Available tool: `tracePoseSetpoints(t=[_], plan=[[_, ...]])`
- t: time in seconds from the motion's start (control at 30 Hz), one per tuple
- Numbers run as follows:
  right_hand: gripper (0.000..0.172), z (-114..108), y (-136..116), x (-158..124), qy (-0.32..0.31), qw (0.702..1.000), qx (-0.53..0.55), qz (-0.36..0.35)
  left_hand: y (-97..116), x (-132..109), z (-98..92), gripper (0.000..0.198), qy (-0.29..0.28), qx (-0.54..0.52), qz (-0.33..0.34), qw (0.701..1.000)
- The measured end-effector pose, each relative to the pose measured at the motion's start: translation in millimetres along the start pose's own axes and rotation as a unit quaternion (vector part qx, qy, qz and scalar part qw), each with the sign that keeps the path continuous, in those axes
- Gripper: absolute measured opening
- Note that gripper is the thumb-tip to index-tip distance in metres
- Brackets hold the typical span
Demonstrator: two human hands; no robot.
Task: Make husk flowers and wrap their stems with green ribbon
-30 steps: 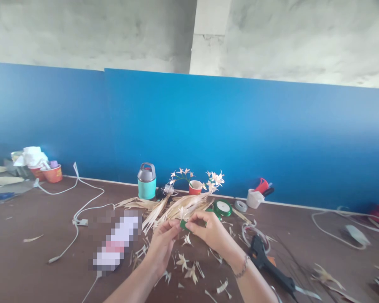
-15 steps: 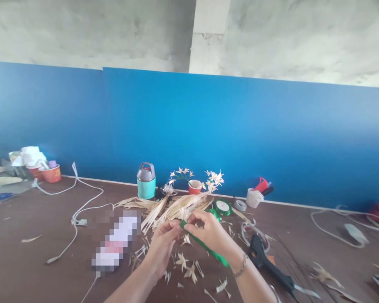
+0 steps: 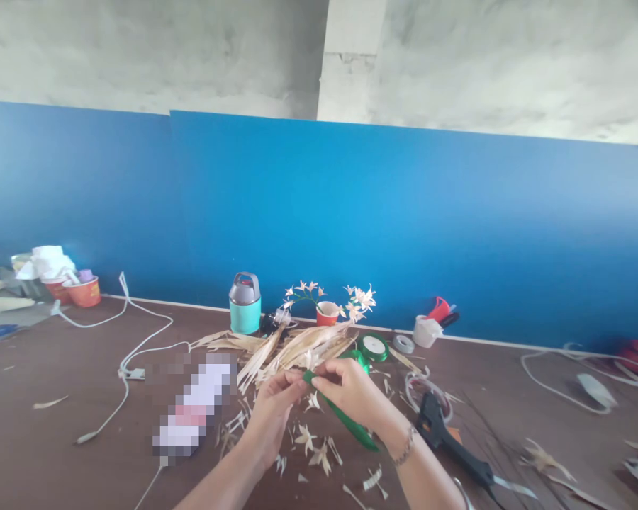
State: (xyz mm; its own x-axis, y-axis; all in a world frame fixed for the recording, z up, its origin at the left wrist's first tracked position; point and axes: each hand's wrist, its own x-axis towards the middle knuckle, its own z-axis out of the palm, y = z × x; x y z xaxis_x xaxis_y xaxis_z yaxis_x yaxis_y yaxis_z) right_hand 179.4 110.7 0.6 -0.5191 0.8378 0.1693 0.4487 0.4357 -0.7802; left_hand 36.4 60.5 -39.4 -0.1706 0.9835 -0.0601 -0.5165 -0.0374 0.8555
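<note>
Green ribbon point(image 3: 309, 377) between fingertips point(image 3: 300, 387); tail point(image 3: 354, 426) below.

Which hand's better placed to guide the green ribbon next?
Right, most likely: the right hand pinches the ribbon, whose loose length trails beneath it. The left hand seems busy steadying a white flower.

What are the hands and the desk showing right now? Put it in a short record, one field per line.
Left hand: pinched closed by the ribbon's end; its grip is hard to make out
Right hand: pinching a green ribbon that trails below it
Above both hands: small white flower; held or not, unclear
Behind them: dried husks, red cup, turquoise flask
Beside right forearm: black glue gun
Below, between the forearms: loose pale flowers on the brown table
</note>
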Motion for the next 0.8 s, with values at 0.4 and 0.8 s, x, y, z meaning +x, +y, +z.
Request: tracePoseSetpoints(t=[0.4,0.8], plan=[[0.030,-1.4,4.2,0.9,-0.028,0.999,-0.042,-0.014,3.6,-3.4,5.4,0.021,0.003,0.029,0.003,1.000],[0.027,-2.3,0.2,-1.3,-0.026,0.999,-0.025,0.028,0.2,-0.8,1.1,0.018,-0.011,0.044,0.006,0.999]])
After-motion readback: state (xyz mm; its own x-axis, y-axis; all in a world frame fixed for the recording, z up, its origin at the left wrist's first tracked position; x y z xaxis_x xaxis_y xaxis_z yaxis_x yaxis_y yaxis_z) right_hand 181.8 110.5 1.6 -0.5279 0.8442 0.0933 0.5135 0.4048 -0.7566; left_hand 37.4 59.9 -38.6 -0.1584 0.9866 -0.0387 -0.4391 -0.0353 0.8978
